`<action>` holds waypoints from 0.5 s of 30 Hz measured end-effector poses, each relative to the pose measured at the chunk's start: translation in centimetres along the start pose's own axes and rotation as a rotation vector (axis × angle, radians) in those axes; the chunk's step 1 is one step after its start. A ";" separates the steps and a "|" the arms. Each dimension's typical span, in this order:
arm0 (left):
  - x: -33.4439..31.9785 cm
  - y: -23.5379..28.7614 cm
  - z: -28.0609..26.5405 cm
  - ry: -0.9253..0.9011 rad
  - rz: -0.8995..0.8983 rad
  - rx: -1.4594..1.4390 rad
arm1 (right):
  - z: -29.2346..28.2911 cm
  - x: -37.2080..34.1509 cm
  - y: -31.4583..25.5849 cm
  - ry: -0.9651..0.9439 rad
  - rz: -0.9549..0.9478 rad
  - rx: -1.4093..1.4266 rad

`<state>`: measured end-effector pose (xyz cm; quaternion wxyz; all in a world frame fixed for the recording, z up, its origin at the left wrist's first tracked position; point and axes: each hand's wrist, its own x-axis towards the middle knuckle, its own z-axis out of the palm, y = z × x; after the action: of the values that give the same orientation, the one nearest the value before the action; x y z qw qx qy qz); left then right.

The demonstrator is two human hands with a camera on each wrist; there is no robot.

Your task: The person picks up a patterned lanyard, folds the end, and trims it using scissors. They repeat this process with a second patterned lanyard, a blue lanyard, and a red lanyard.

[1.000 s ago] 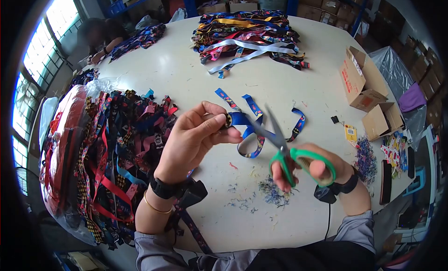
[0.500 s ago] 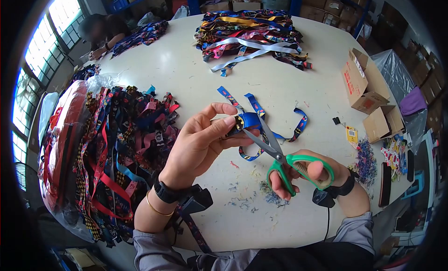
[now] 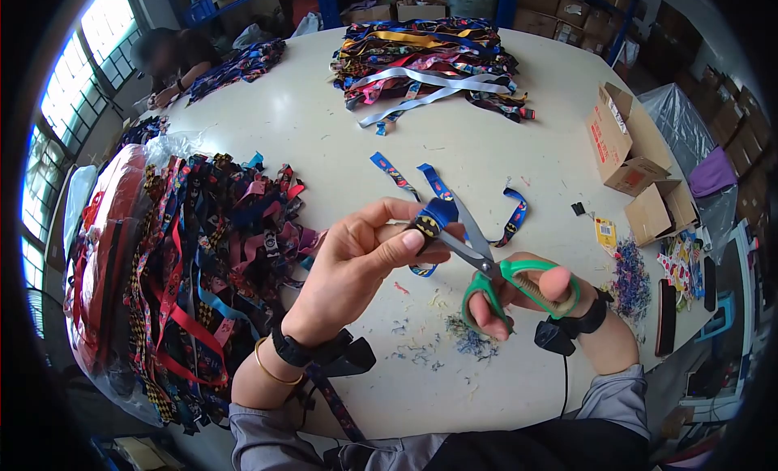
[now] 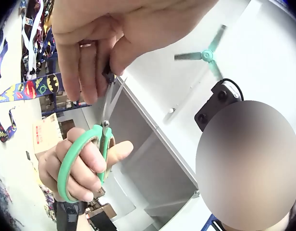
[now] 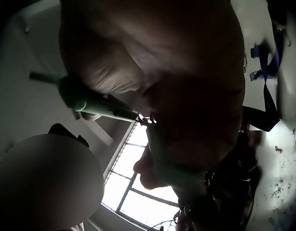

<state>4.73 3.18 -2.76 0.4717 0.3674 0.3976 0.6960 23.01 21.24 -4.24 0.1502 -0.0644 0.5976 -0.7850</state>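
In the head view my left hand (image 3: 348, 264) pinches the end of a blue printed lanyard strap (image 3: 438, 214) between thumb and fingers, a bat emblem showing beside the thumb. My right hand (image 3: 577, 293) holds green-handled scissors (image 3: 486, 267), thumb and fingers through the loops. The blades are spread, their tips close to the pinched strap end. More of the strap lies in loose curves on the table behind the hands. In the left wrist view the printed strap (image 4: 30, 90) runs off left from behind my fingers, and the scissor blades reach up to the fingertips.
A thick bundle of mixed straps (image 3: 194, 284) in clear plastic fills the table's left side. Another strap pile (image 3: 429, 66) lies at the back. Cardboard boxes (image 3: 628, 143) stand at right, and thread scraps (image 3: 470, 340) lie nearby. A person (image 3: 177, 57) sits at far left.
The scissors, first apart from the strap with blades blurred in motion, now have their blades at its pinched end. The left hand has moved right and slightly down, turning the strap end upward.
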 end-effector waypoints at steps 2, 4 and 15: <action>-0.2 -0.1 0.0 0.001 -0.016 0.020 | -0.4 -0.3 -0.1 -0.038 0.018 0.013; -0.3 -0.2 0.0 -0.002 -0.020 0.050 | -0.6 -0.3 -0.4 -0.050 0.031 -0.019; -0.8 0.6 0.9 -0.023 -0.018 0.189 | -0.5 -0.6 -0.9 0.050 -0.003 -0.047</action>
<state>5.49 2.49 -1.94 0.4457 0.4147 0.4593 0.6468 23.30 22.12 -3.44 0.1325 -0.0494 0.6193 -0.7723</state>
